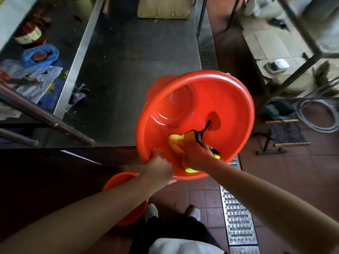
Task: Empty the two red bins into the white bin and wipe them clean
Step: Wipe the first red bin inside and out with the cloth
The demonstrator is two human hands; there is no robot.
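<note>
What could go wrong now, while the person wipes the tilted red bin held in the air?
1. The left hand alone grips the rim of the red bin; the wiping push might make it slip.
2. The yellow cloth under the right hand might drop.
3. A second red bin by the feet might trip the person.

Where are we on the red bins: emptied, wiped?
The held red bin looks emptied; nothing but the yellow cloth inside. In hand: left hand grips its rim, right hand presses the cloth against the inner wall. Left: second red bin on the floor, contents hidden. No white bin in view.
</note>
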